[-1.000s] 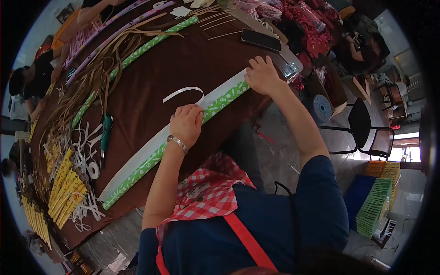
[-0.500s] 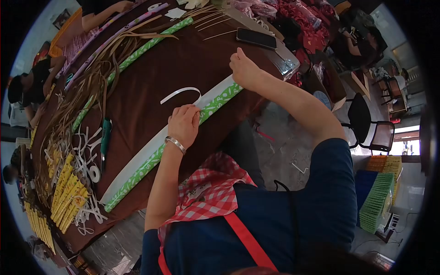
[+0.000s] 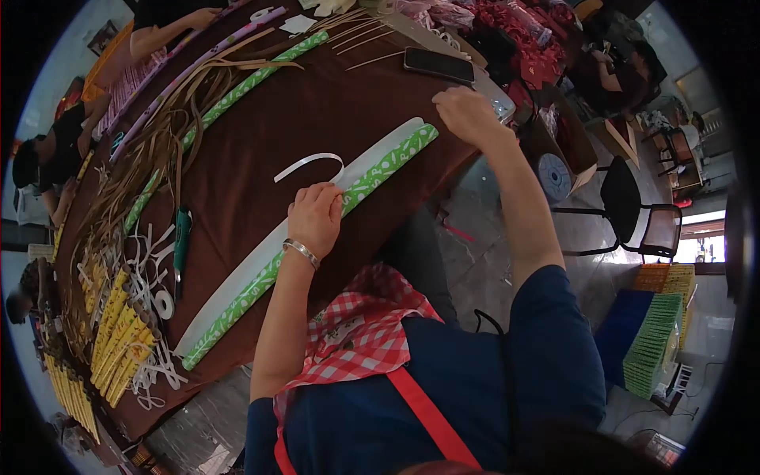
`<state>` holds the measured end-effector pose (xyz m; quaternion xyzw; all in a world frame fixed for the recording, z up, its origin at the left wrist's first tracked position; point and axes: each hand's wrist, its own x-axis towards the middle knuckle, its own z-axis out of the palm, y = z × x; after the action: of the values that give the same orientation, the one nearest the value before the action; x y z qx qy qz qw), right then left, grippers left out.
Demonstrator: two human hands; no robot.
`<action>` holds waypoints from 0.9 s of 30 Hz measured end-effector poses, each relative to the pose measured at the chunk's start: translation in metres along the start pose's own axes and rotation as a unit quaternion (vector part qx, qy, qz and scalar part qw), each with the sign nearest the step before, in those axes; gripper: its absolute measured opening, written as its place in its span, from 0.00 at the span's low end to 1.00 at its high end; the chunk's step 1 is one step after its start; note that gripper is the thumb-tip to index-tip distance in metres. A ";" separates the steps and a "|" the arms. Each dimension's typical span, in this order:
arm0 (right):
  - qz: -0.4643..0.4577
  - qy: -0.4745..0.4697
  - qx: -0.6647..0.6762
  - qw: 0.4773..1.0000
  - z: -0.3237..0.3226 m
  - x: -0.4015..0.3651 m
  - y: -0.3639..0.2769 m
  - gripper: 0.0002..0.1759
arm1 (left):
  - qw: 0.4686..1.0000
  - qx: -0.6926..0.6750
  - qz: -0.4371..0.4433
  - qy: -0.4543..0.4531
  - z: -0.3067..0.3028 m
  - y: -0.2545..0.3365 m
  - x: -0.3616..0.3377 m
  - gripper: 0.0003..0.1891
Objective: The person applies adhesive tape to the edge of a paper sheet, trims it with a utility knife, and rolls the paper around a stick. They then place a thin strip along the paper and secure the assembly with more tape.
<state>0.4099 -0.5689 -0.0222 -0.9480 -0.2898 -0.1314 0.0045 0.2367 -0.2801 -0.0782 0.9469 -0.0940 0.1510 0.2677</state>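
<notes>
A long green strip with white print (image 3: 252, 294), its plain white inside showing along the far edge, lies diagonally across the brown cloth. Midway along it, my left hand (image 3: 315, 218) has its fingers pressed together on the strip. A narrow white ribbon (image 3: 305, 161) curls up from beside those fingertips. My right hand (image 3: 469, 117) is past the strip's upper right end, off it, with the fingers drawn together; what they hold, if anything, I cannot make out. Close to that hand lies a black phone (image 3: 439, 65).
Brown straps (image 3: 150, 158) and another green printed roll (image 3: 253, 81) lie across the table. On the left are a green-handled tool (image 3: 182, 241), a white tape roll (image 3: 164, 304) and yellow printed pieces (image 3: 123, 340). Other people sit at the far left and upper right.
My right hand has let go of the strip's upper right end and moved right, away from it. That end now shows fully. My left hand stays almost in place.
</notes>
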 end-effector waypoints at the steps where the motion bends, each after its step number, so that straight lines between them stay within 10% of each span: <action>1: -0.010 0.013 0.036 0.999 0.001 -0.009 -0.006 0.11 | 1.000 0.001 0.006 0.007 0.000 0.000 0.000 0.05; 8: -0.228 0.067 0.213 0.948 0.024 -0.041 -0.104 0.20 | 1.000 0.026 0.009 0.002 0.000 0.002 -0.001 0.06; 22: -0.248 0.005 0.110 0.962 0.038 -0.001 -0.122 0.11 | 0.974 0.114 -0.123 -0.153 -0.039 0.007 -0.009 0.18; 27: -0.260 0.172 0.064 0.948 0.042 0.007 -0.121 0.05 | 0.972 0.185 -0.106 -0.100 -0.033 0.008 -0.008 0.15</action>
<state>0.3589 -0.4612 -0.0694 -0.8004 -0.5289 -0.2704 0.0809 0.2187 -0.2684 -0.0500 0.9949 0.0099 0.0413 0.0915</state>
